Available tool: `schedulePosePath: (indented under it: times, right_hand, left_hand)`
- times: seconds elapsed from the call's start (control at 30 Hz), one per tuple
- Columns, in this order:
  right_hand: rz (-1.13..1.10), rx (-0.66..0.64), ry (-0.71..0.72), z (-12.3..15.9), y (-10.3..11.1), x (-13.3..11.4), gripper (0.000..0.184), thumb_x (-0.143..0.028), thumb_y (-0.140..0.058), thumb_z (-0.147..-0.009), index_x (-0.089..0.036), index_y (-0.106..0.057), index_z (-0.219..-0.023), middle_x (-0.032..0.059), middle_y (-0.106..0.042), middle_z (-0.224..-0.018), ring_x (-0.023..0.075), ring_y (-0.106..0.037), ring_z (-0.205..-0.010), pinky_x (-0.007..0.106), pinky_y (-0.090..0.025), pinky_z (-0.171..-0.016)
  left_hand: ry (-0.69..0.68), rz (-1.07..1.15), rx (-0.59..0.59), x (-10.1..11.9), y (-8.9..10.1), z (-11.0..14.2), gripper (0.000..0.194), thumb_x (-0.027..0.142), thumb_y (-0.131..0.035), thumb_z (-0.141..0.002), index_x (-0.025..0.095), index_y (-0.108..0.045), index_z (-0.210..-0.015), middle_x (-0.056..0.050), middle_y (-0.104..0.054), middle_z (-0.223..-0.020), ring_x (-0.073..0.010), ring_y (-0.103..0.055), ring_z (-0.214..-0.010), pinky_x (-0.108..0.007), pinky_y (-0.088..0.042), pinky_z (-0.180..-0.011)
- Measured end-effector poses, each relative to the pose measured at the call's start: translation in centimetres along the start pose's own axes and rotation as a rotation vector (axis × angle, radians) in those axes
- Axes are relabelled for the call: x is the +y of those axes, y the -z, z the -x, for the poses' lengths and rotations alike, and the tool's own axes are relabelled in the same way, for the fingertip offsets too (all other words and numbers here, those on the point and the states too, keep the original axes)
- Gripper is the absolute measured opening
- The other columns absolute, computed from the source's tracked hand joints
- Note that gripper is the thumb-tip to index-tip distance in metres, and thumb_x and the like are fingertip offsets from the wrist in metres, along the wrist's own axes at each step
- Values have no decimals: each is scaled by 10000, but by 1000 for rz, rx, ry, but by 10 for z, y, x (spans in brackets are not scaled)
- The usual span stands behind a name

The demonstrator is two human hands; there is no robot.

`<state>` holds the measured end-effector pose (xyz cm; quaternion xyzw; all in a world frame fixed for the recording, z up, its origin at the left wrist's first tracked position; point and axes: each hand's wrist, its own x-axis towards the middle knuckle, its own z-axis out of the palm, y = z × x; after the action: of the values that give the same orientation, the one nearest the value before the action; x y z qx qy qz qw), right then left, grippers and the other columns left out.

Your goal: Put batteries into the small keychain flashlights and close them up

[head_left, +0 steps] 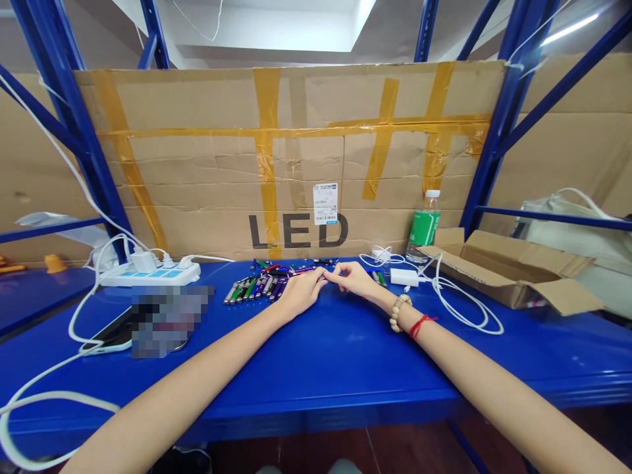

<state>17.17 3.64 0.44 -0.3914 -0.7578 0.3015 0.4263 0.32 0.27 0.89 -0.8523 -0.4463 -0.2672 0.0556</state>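
My left hand point(302, 289) and my right hand point(353, 277) meet at the fingertips above the middle of the blue shelf surface point(340, 355). Both are closed in a pinch. Whatever they may hold between them is too small and too hidden to name. Just left of my left hand lies a row of small shiny metal cylinders point(253, 288) in green, purple, silver and black. More small coloured parts point(276, 268) are heaped behind it, partly covered by the hand. Beyond my right wrist, a few similar cylinders point(379, 279) show.
A white power strip point(148, 274) with plugs and cables stands back left, near a phone point(111, 329) and a blurred-out object. At right are a white adapter point(403, 276) with looped cable, a green-labelled bottle point(423, 227) and an open cardboard box point(508, 270). Cardboard point(212, 178) walls the back.
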Motion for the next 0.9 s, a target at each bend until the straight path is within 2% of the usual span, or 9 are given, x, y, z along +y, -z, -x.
schedulePosePath:
  times: [0.63, 0.9]
  right_hand:
    - [-9, -26, -10, 0, -1, 0, 446, -576, -637, -632, -148, -526, -571, -43, -464, -390, 54, -396, -349, 172, -293, -369]
    - [-21, -38, 2, 0, -2, 1, 440, -578, -626, -649, -151, -535, -593, -48, -460, -398, 60, -413, -354, 173, -315, -367]
  left_hand:
    - [7, -45, 21, -2, -2, 0, 174, 247, -387, -897, 233, -540, -978, -31, -677, -928, -212, -639, -853, -264, -463, -675]
    - [36, -76, 15, 0, -2, 0, 179, 250, -379, -899, 234, -541, -973, -22, -678, -911, -186, -639, -828, -241, -462, -674]
